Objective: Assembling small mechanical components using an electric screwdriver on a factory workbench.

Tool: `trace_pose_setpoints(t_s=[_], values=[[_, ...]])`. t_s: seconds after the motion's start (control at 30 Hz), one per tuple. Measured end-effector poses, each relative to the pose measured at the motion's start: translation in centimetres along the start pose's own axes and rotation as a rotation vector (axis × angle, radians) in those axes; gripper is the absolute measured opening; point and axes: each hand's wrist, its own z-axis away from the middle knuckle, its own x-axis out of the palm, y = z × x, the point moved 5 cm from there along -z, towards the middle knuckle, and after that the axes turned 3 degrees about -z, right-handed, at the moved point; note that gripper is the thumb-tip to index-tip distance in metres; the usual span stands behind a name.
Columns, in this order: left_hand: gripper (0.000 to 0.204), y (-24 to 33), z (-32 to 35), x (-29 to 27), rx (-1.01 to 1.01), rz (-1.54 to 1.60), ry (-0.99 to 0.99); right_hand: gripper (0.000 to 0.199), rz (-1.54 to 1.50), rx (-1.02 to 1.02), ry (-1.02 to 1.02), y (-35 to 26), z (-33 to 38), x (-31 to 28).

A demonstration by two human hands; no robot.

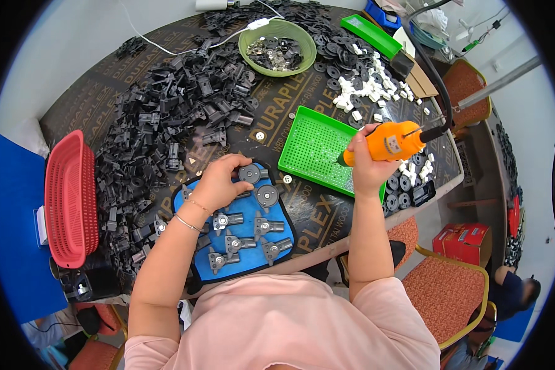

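My left hand [217, 180] reaches over a blue mat [268, 246] with a dark border. Its thumb and fingertips close around the edge of a black plastic part [251, 174] topped by a round disc. A second disc-topped part [267, 196] lies just below it. Several black brackets [238, 243] without discs lie in rows on the mat. Raised at the right, my right hand [369, 157] is wrapped around an orange electric screwdriver [393, 140], its tip pointing left above a shallow green perforated tray [317, 147].
Heaped black plastic parts [185, 98] cover the table's left. A green bowl [248, 46] of small metal pieces stands behind. White pieces [376, 86] and black discs [336, 49] lie at back right. A red basket [73, 203] stands left; a black cable [441, 80] hangs right.
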Motion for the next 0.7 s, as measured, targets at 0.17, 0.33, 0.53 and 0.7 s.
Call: trace_pose_setpoints(t_s=[0.17,0.33,0.53,0.7], values=[[0.049,-0.3,-0.1,-0.1,0.039,-0.048,0.016,0.024,0.03,-0.016,-0.026,-0.2,-0.2,0.1],[0.05,-0.5,0.0,0.1,-0.019,-0.07,-0.028,0.03,-0.085,-0.056,0.022,-2.7,0.2,1.4],[0.049,-0.5,0.3,0.1,0.134,-0.113,0.049,0.03,-0.314,0.053,-0.288,-2.7,4.1,9.8],[0.047,0.0,0.1,0.1,0.241,-0.144,0.061,0.029,-0.285,0.084,-0.408,-1.6,5.8,12.9]])
